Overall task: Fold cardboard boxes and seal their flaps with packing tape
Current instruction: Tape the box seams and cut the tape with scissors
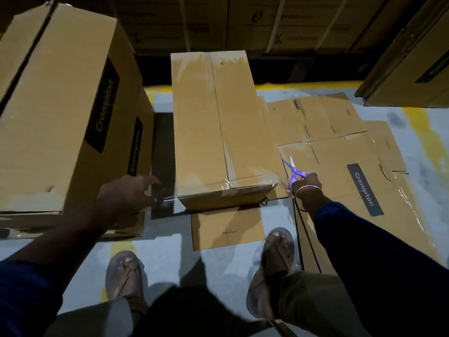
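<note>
A closed cardboard box (218, 122) stands on the floor in front of me, its top flaps meeting along a centre seam. Clear packing tape (245, 182) runs across its near end. To the box's left, my left hand (128, 190) pinches the tape, and a clear strip (167, 198) stretches from my fingers to the box's near left corner. Whether a roll is in that hand is hidden. My right hand (305, 184), at the box's near right corner, grips purple scissors (294, 171) with the blades open, pointing away from me.
A large printed box (60, 113) lies on flattened cardboard at my left. Flattened boxes (340, 154) cover the floor to the right, and a flat flap (227, 227) lies before my feet. Stacked cartons (267, 23) line the back. More flat boxes lean at the far right (413, 64).
</note>
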